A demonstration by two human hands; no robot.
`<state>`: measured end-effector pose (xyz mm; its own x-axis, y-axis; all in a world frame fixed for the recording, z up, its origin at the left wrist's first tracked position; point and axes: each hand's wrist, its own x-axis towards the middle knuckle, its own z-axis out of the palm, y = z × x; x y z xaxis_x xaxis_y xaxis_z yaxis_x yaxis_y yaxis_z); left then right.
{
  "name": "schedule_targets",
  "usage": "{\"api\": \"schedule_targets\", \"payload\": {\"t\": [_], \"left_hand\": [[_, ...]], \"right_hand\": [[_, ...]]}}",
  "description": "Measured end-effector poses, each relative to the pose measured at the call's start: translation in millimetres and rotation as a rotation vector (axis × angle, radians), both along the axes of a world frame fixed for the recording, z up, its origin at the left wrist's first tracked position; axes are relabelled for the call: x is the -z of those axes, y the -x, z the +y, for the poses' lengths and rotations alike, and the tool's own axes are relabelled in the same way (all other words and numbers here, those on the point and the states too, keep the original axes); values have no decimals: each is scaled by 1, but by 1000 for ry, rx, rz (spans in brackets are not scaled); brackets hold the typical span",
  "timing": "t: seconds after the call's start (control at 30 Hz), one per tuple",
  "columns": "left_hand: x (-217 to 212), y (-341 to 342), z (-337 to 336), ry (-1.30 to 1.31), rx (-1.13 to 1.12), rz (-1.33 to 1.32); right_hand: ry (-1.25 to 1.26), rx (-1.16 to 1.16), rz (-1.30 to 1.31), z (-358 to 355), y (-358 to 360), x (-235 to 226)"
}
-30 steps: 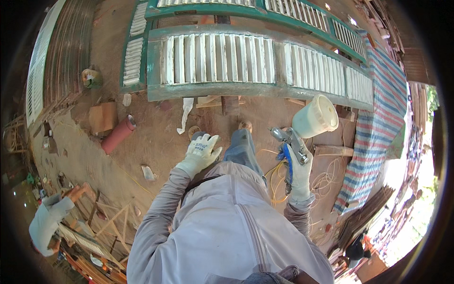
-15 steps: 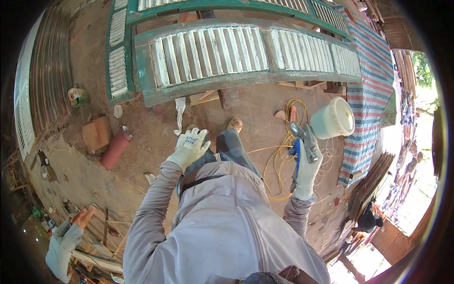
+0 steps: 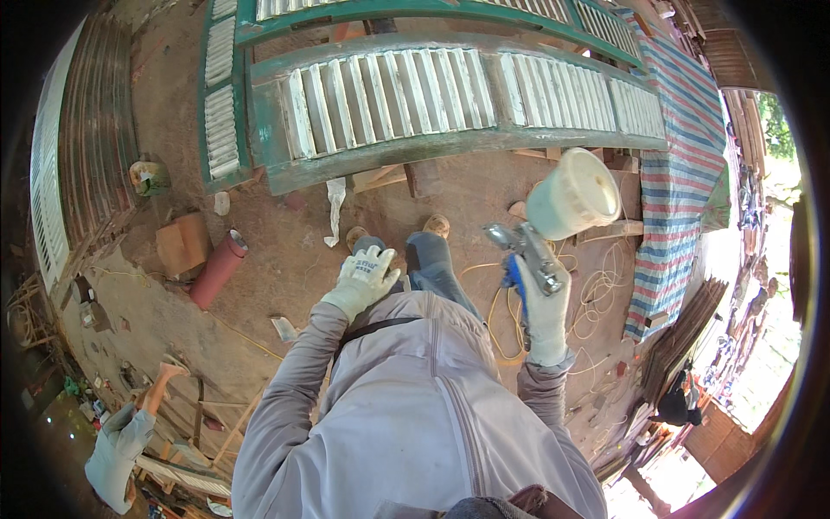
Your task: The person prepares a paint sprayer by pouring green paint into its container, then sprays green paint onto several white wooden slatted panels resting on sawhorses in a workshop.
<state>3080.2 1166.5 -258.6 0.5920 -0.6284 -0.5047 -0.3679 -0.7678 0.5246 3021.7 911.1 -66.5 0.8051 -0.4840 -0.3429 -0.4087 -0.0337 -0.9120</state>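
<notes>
My right hand [image 3: 546, 313], in a white glove with blue on the palm side, is closed round a metal spray gun [image 3: 538, 257]. A whitish paint cup [image 3: 574, 195] sits on the gun, tilted, with pale liquid inside. It hangs just short of the near edge of a green louvered shutter [image 3: 380, 151], whose slats are whitish. At my left thigh is my gloved left hand [image 3: 361, 281], empty, with its fingers apart. A second green shutter frame [image 3: 232, 177] lies behind the near one.
A yellow hose [image 3: 504, 322] coils on the floor by my right side. Left of me are a dark red cylinder [image 3: 218, 270] and a brown box [image 3: 183, 244]. Striped sheeting [image 3: 661, 251] lies at the right. Another person [image 3: 121, 450] is at the lower left.
My right hand has swung left and the spray gun's cup has risen toward the shutter's near edge. My left hand has shifted slightly right and down, its fingers still apart.
</notes>
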Motion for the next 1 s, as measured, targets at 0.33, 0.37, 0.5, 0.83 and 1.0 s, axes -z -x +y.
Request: {"api": "schedule_targets", "payload": {"t": [0.33,0.37,0.5,0.83,1.0], "left_hand": [[14,-17,43,-100,-115,-16],[15,-17,46,-102,-122,-7],[17,-15,57,-124,-117,15],[20,-15,99,-163,-115,52],[24,-16,120,-175,-140,24]], "right_hand": [[304,243,-56,-29,20,-1],[329,200,-61,-25,19,0],[326,92,-24,4,11,-1],[52,-169,12,90,-15,-3],[6,-332,-36,111,-35,0]]}}
